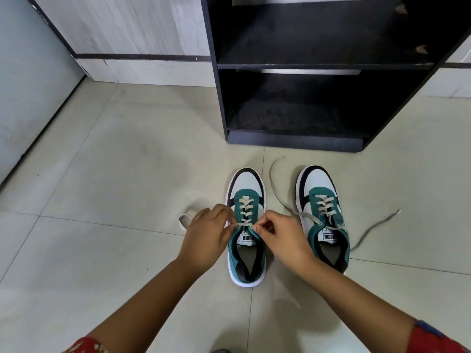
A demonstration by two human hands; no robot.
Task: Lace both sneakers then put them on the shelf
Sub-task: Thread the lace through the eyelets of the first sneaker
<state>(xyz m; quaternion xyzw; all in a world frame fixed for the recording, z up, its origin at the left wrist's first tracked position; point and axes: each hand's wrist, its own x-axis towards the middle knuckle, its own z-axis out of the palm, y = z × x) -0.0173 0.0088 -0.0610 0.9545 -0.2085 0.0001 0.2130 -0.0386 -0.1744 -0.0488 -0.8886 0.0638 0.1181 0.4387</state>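
Two green, white and black sneakers stand side by side on the tiled floor, toes toward the shelf. My left hand (206, 238) and my right hand (283, 238) pinch the cream lace (245, 210) at the top eyelets of the left sneaker (246, 263). A loop of that lace pokes out left of my left hand. The right sneaker (321, 200) is laced through its eyelets, and its loose grey lace ends (277, 192) trail over the floor on both sides. The black shelf (305, 64) stands just beyond the shoes, its two visible levels bare.
Pale floor tiles spread to the left and right of the shoes. A grey wall panel runs along the left, and a light wall with a dark stripe lies behind the shelf.
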